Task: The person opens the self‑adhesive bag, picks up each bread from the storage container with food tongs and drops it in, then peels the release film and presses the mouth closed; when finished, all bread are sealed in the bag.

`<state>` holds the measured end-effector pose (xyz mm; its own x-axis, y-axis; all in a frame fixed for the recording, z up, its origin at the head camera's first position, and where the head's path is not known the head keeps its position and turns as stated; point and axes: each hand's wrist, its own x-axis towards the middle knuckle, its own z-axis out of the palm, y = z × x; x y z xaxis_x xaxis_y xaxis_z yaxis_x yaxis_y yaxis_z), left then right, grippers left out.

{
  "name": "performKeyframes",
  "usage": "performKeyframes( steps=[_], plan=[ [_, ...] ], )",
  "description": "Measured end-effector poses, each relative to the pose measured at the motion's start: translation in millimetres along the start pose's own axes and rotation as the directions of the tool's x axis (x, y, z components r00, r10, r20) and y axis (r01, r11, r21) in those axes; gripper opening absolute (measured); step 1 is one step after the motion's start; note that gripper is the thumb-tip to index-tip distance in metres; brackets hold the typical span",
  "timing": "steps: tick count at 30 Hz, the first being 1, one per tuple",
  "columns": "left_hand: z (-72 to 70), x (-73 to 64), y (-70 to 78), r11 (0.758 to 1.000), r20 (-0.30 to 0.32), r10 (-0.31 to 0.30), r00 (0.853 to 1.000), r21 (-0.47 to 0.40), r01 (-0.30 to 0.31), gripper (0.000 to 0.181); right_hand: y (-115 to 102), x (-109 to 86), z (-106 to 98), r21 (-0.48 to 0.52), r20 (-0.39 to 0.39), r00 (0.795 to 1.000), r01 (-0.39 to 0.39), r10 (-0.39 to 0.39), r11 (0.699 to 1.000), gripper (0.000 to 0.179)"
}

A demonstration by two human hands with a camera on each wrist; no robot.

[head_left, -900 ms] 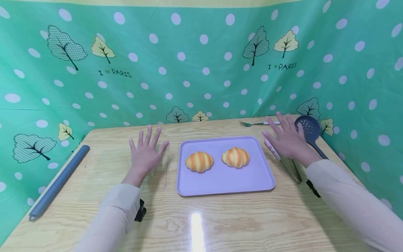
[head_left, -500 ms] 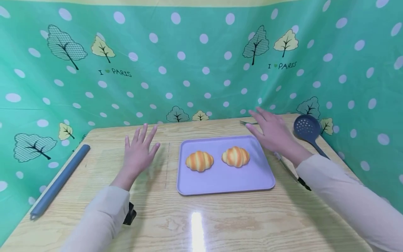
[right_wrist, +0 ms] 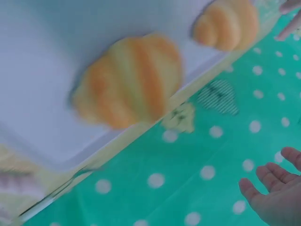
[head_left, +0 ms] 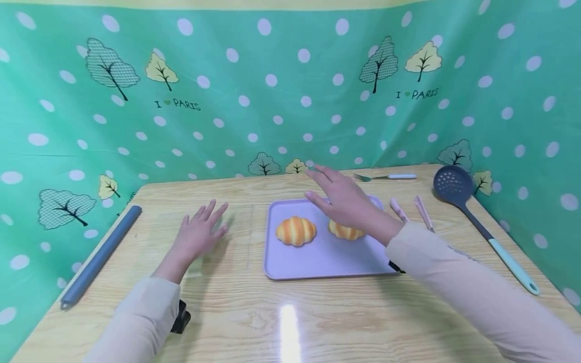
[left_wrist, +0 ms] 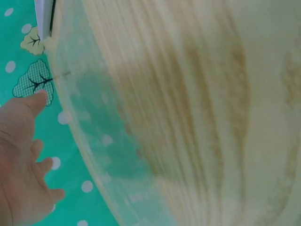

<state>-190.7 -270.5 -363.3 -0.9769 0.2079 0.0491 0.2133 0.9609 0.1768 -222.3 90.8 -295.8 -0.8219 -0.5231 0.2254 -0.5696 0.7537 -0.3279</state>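
Over the right half of the lilac tray (head_left: 313, 269) my right hand (head_left: 347, 200) hovers with fingers spread and nothing held. It partly covers the right croissant (head_left: 346, 231) in the head view; the right wrist view shows that croissant (right_wrist: 129, 82) whole. The left croissant (head_left: 296, 231) lies uncovered on the tray. My left hand (head_left: 196, 237) hangs above the wooden table left of the tray, its fingers apart and holding nothing. In the left wrist view part of the left hand (left_wrist: 21, 160) appears at the left edge.
A grey rolling pin-like rod (head_left: 102, 255) lies along the left table edge. Right of the tray are tongs with pink tips (head_left: 424, 213). A fork (head_left: 386, 177) lies at the back, and a slotted skimmer (head_left: 454, 185) with a mint handle lies far right.
My right hand has moved left from above the tongs to above the tray, uncovering the fork and tongs tips. My left hand has shifted slightly left and nearer. The view has turned slightly.
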Motion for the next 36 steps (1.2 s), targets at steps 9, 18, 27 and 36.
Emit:
performKeyframes(
  steps=[9, 18, 27, 36],
  plan=[
    [9.4, -4.8, -8.9, 0.996, 0.131, -0.080, 0.988, -0.038, 0.085, 0.063, -46.6, 19.4, 26.8, 0.057, 0.080, 0.996, 0.040, -0.045, 0.998, 0.062],
    [15.4, -9.2, -17.8, 0.987, 0.233, -0.118, 0.965, -0.077, 0.139, 0.062, -84.3, 31.0, 58.9, 0.063, 0.210, 0.975, 0.061, -0.073, 0.996, 0.065],
    [11.0, -8.3, -19.9, 0.985, 0.278, -0.136, 0.951, -0.068, 0.161, 0.062, -102.1, 41.9, 85.3, 0.075, 0.286, 0.957, 0.024, -0.045, 0.997, 0.063],
    [3.9, -5.0, -23.7, 0.980, 0.307, -0.145, 0.941, -0.084, 0.178, 0.061, -112.2, 54.2, 109.8, 0.064, 0.349, 0.937, -0.044, 0.019, 0.997, 0.062]
  ],
)
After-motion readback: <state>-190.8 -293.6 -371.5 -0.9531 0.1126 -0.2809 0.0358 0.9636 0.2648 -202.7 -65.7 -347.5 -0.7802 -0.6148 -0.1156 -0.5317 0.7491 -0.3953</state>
